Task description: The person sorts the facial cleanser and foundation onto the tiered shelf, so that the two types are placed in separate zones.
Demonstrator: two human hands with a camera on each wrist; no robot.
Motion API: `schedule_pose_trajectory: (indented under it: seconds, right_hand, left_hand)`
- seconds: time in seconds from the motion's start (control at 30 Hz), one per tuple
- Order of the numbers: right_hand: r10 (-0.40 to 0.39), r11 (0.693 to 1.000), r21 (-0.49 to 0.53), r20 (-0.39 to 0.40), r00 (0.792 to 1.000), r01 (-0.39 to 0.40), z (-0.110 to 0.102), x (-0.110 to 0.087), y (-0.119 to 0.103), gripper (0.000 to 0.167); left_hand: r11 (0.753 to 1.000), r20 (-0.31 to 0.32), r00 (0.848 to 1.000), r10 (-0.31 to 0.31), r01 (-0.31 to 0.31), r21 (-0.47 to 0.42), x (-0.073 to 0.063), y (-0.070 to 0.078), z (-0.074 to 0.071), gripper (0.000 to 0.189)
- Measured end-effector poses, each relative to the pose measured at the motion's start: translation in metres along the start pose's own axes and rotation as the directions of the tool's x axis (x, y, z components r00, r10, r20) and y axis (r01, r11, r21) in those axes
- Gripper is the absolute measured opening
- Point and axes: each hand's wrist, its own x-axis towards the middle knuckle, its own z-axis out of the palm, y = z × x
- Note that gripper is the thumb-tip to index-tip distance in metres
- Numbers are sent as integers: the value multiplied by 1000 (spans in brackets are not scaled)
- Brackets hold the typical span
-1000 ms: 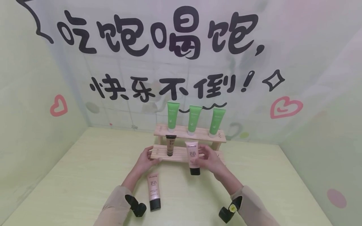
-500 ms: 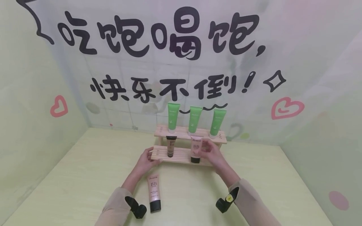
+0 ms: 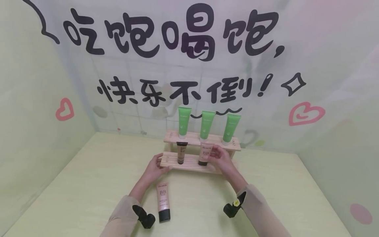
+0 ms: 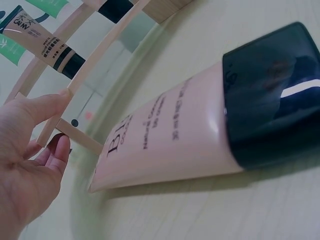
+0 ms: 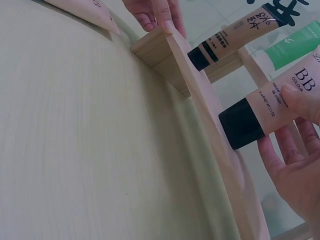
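In the head view, my right hand (image 3: 220, 158) holds a pink BB cream tube (image 3: 205, 152), black cap down, at the lower step of the wooden rack (image 3: 192, 165). In the right wrist view the thumb lies on that tube's (image 5: 280, 100) front and the cap meets the step's edge. My left hand (image 3: 155, 168) grips the left end of the lower step, thumb on top and fingers beneath. A small brown tube with a black top (image 3: 182, 153) stands on this step. Another pink BB cream tube (image 3: 163, 200) lies on the table near my left wrist.
Three green tubes (image 3: 207, 125) stand along the rack's upper step (image 3: 192, 138). The pale wooden table (image 3: 88, 184) runs back to a printed fabric backdrop (image 3: 142, 69), with fabric walls on both sides.
My right hand has brought the pink tube up and back, from in front of the rack onto the lower step. The left hand keeps its grip on the step. The head view shifts slightly.
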Motion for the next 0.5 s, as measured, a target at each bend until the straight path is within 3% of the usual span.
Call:
schedule_pose_trajectory:
  seconds: [0.17,0.5]
  right_hand:
    - [-24,1000,-19,11,1000,24,0,-1,4,51]
    - [24,996,-88,16,1000,-23,-1,-4,11,56]
  left_hand:
    - [1000,3,1000,0,0,-3,0,0,0,73]
    - [1000,10,1000,-5,5,5,1,1,-1,73]
